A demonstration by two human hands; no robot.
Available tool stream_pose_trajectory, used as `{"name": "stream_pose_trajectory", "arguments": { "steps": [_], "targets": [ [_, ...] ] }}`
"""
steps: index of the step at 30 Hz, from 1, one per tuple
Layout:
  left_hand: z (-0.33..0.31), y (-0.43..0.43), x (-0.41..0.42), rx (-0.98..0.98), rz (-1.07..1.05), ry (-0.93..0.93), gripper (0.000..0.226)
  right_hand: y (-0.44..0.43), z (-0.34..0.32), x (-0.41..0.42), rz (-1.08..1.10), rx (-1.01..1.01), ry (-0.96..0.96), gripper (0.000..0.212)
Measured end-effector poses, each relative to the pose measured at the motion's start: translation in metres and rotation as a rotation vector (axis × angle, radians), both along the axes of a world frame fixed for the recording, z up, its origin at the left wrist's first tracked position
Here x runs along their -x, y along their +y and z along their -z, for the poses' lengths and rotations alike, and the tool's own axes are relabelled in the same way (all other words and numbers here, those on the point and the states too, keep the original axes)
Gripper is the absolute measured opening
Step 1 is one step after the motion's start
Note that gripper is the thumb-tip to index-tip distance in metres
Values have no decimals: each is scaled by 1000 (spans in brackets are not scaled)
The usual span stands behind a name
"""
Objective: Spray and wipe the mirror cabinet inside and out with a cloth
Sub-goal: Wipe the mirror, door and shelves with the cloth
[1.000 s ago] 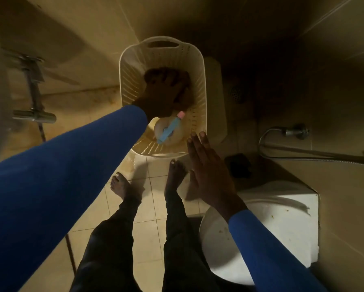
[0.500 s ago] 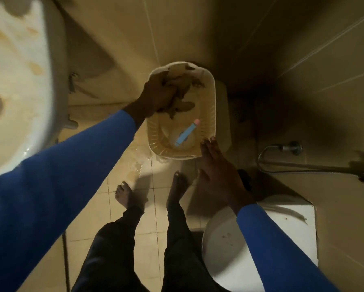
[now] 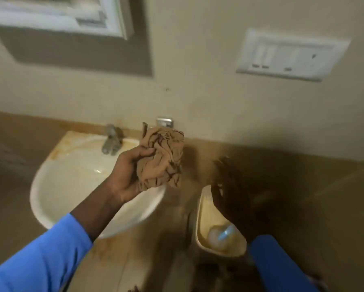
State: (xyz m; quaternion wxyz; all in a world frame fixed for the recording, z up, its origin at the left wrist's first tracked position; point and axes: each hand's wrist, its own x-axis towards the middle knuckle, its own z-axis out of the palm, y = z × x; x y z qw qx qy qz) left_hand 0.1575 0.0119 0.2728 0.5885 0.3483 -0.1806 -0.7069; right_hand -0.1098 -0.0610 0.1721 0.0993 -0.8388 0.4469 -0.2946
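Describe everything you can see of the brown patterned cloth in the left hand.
The crumpled tan-brown fabric cloth with dark streaky markings is bunched into an upright wad, one corner poking up at top left. It looks soft and thin; wetness cannot be told. The left hand grips its lower left side, thumb across the front. It is held in the air over the right rim of the white ceramic basin; the blurred right hand is apart.

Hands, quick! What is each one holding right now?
Left hand grips the crumpled brown cloth.
Right hand is blurred, but looks open, fingers spread, holding nothing.
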Motion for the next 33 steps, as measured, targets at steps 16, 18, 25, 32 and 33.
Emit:
{"name": "stream_pose_trajectory", "arguments": {
  "steps": [16,18,25,32,33],
  "targets": [
    [-368,27,-116,897,-1051,-763,33,-64,-423,-225,-252,675,-479,59],
    [-413,6,-122,1085,-1228,-1088,45,-64,-461,-241,-252,722,-528,60],
    [-529,-66,-149,984,-1369,-2012,87,-72,-543,-275,-183,850,-596,61],
    [-521,-110,-167,1086,-1105,-2202,68,-74,-565,-291,-199,840,-827,58],
    [-523,-111,-167,1105,-1174,-2201,63,-75,-569,-295,-194,843,-846,61]
  ]
}}
